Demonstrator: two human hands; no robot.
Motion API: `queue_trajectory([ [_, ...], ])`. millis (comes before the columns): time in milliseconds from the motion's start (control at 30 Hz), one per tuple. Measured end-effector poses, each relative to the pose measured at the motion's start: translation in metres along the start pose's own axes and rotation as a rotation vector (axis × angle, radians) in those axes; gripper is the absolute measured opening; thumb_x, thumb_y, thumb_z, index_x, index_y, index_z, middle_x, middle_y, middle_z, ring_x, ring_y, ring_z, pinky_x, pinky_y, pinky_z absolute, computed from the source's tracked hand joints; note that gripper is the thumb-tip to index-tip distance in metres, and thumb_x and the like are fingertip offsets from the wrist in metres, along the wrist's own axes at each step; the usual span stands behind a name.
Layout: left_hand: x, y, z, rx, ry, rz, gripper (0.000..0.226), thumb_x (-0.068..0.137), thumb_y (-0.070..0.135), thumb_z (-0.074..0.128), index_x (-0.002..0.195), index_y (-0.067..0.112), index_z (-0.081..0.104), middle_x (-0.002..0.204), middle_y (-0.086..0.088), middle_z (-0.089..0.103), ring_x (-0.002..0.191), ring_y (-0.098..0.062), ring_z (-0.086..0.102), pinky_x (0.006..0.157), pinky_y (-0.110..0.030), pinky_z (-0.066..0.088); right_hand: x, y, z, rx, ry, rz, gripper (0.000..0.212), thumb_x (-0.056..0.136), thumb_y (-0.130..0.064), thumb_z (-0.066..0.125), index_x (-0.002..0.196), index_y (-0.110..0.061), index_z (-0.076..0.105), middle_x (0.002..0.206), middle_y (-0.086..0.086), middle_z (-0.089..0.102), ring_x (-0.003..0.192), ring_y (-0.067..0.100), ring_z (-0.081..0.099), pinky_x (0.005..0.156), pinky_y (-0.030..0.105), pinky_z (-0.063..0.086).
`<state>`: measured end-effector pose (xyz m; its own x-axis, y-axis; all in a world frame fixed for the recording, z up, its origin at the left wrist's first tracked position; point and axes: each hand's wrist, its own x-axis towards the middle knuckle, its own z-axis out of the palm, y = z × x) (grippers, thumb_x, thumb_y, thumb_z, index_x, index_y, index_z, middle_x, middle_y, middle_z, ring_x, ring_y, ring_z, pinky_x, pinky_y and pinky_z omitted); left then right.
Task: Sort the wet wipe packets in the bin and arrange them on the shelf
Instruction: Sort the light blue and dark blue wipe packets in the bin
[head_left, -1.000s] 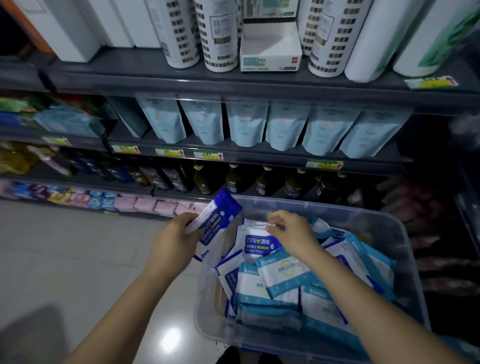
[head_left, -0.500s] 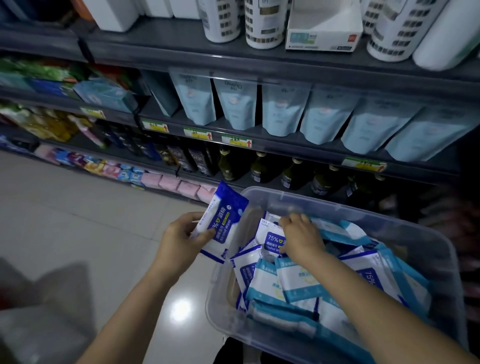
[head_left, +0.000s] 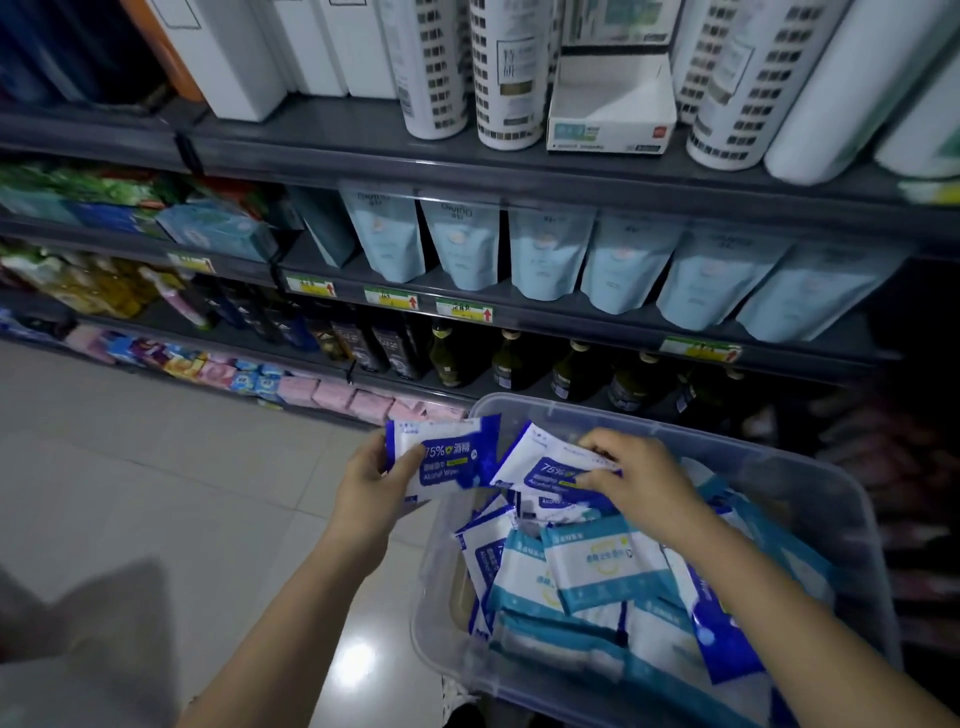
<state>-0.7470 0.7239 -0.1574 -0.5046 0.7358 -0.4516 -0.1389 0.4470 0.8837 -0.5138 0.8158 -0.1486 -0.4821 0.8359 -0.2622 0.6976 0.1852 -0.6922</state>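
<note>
A clear plastic bin (head_left: 810, 467) at lower right holds several wet wipe packets, some dark blue and white, some teal and white (head_left: 597, 566). My left hand (head_left: 371, 483) grips a dark blue "75%" alcohol wipe packet (head_left: 447, 457) just left of the bin's near-left rim. My right hand (head_left: 639, 478) pinches a second dark blue packet (head_left: 545, 465), raised off the pile inside the bin. The two packets nearly touch. The grey shelf (head_left: 519, 166) runs across the view above.
Light blue pouches (head_left: 540, 254) line the middle shelf. White cylinders (head_left: 506, 73) and an open white box (head_left: 610, 109) stand on the upper shelf. Dark bottles (head_left: 514, 364) fill the shelf behind the bin. Tiled floor (head_left: 156, 493) lies left.
My right hand has lifted a dark blue packet out of the pile toward my left hand. The packet in my left hand has turned flatter, its front facing me. The view moved closer.
</note>
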Motion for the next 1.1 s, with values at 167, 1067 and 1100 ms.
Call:
queue_trajectory([
  [167,-0.015,0.015,0.021,-0.017,-0.217,0.083,0.015,0.097,0.019,0.05,0.101,0.03,0.06,0.091,0.0,0.073,0.079,-0.014,0.07,0.071,-0.035,0.058,-0.002,-0.036,-0.009,0.015,-0.075,-0.141,0.019,0.087,-0.018,0.064,0.105,-0.015,0.061,0.111,-0.008,0.054,0.102,0.009,0.052,0.084,0.021,0.039],
  [1067,0.003,-0.013,-0.011,-0.172,0.068,-0.075,0.032,0.09,0.007,0.059,0.119,0.013,0.047,0.1,-0.003,0.063,0.089,-0.015,0.065,0.061,-0.026,0.055,0.057,0.038,0.075,-0.717,-0.187,0.133,0.039,0.088,-0.021,0.061,0.125,-0.017,0.052,0.131,0.003,0.048,0.128,0.024,0.038,0.1,0.041,0.034],
  [1100,0.002,-0.014,-0.011,-0.18,0.071,-0.089,0.03,0.09,0.007,0.058,0.117,0.015,0.047,0.099,-0.002,0.062,0.087,-0.014,0.065,0.059,-0.025,0.055,0.057,0.036,0.073,-0.741,-0.195,0.13,0.038,0.086,-0.026,0.063,0.123,-0.019,0.054,0.13,0.003,0.049,0.128,0.024,0.036,0.099,0.042,0.032],
])
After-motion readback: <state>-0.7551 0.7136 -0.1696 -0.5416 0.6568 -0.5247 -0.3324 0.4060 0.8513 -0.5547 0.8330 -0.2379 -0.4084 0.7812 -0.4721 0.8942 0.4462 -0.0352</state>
